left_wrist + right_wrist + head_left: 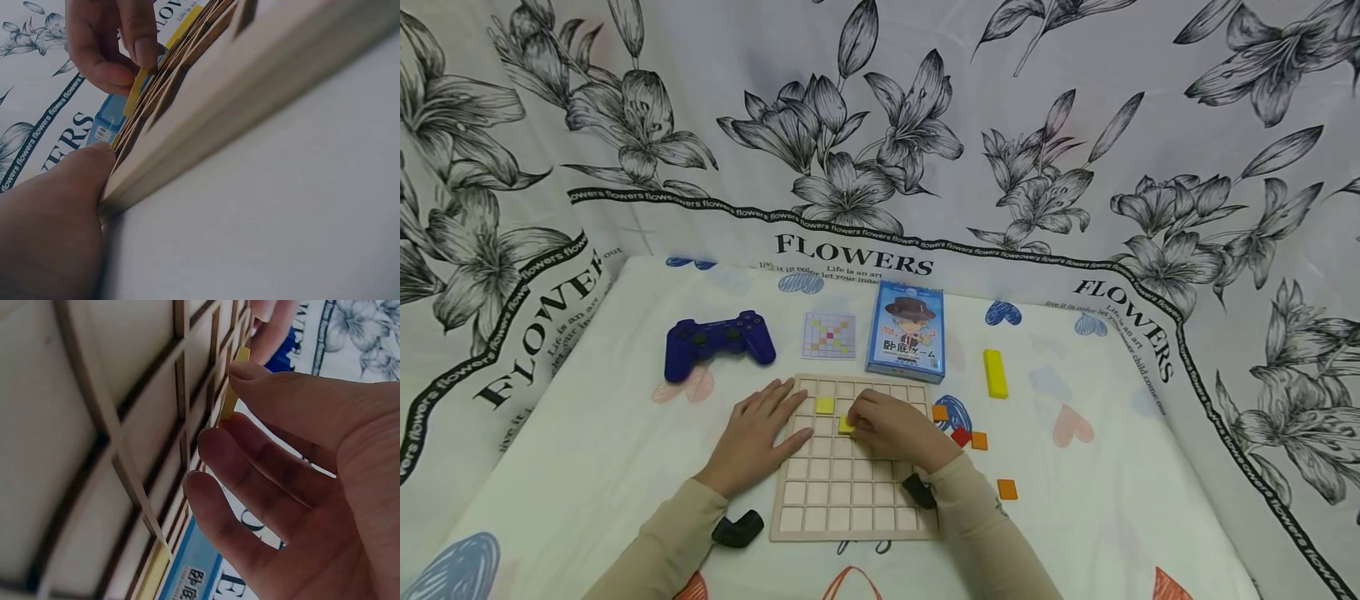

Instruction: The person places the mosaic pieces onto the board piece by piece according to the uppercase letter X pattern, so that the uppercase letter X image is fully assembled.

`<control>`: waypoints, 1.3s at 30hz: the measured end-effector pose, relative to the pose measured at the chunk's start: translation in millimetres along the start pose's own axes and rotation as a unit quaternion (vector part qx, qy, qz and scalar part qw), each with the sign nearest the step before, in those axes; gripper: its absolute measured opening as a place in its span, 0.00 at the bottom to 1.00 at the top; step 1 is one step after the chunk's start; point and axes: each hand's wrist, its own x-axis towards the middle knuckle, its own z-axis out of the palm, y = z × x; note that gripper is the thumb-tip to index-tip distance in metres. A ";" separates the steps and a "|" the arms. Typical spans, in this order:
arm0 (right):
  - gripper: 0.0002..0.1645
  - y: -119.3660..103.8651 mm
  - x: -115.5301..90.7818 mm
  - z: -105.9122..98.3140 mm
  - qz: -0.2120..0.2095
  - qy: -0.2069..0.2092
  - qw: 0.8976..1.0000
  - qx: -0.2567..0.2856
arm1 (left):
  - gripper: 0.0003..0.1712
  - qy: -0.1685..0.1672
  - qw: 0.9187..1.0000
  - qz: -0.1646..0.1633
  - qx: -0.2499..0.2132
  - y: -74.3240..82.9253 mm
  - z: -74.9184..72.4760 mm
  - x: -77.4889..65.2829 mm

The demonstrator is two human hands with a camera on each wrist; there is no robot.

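A wooden grid board [850, 519] lies on the cloth. My left hand [756, 442] rests at its left side, the spread fingertips over the edge cells. In the left wrist view, the left thumb [81, 169] lies along the board's edge. My right hand [898, 429] pinches a yellow square tile [236, 387] between thumb and fingers, tilted over a cell. One yellow tile [824, 405] sits in a cell near the far left corner. Another yellow piece [153, 572] shows by the board's edge in the right wrist view, hidden by my right hand in the head view.
Orange tiles [1007, 489] and a red tile [961, 437] lie right of the board, with a yellow bar [996, 373] farther back. Behind stand a blue game box [906, 333], a coloured pattern card [829, 336] and a blue game controller [718, 340].
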 end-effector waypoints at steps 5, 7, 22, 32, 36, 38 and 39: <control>0.10 -1.7 3.9 1.2 -0.009 0.004 1.000 -0.023 | 0.38 -0.001 1.000 0.001 -0.001 1.9 -0.5 2.4; 0.10 -2.3 4.2 1.1 -0.009 0.006 0.999 -0.030 | 0.38 0.001 1.000 0.003 0.001 2.6 -0.6 3.0; 0.11 -1.1 4.0 1.7 -0.011 0.011 0.999 -0.046 | 0.38 0.004 1.000 0.007 0.006 5.2 -2.0 4.0; 0.15 17.9 -50.7 -21.9 0.061 0.027 0.997 -0.028 | 0.38 0.002 1.000 0.001 -0.002 4.6 -1.9 1.9; 0.15 30.1 -90.0 -26.8 0.123 0.036 0.991 -0.022 | 0.38 0.007 1.000 0.001 -0.002 3.4 -1.4 1.1; 0.13 35.8 -110.0 -25.0 0.165 0.044 0.985 -0.019 | 0.38 0.008 1.000 0.001 -0.002 3.2 -1.2 0.4; 0.13 38.4 -120.0 -23.5 0.186 0.048 0.981 -0.017 | 0.38 0.006 1.000 0.000 -0.002 3.2 -1.0 0.0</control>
